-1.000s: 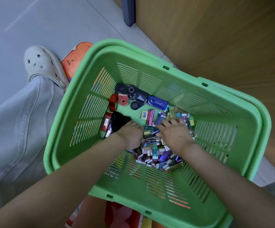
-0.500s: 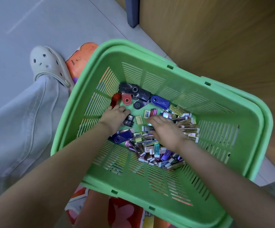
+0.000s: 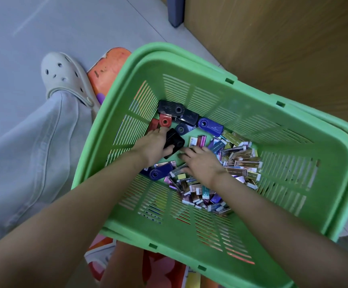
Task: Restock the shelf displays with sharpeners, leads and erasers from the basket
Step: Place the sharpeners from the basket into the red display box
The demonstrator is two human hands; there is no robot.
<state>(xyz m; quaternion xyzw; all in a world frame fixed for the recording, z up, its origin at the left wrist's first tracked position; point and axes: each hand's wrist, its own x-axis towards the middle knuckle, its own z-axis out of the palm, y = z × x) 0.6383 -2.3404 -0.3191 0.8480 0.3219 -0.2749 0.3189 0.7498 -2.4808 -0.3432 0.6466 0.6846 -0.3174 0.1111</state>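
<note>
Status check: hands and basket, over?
Left hand grips black sharpener. Right hand rests on small packs in green basket. Nothing in the way.

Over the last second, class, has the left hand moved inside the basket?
Yes. The left hand has moved toward the red sharpener by the far wall of the basket, and now grips a black sharpener.

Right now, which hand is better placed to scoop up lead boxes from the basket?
Right. The right hand rests spread on the pile of lead boxes, holding nothing that I can see. The left hand grips a black sharpener, off to the pile's side.
</note>
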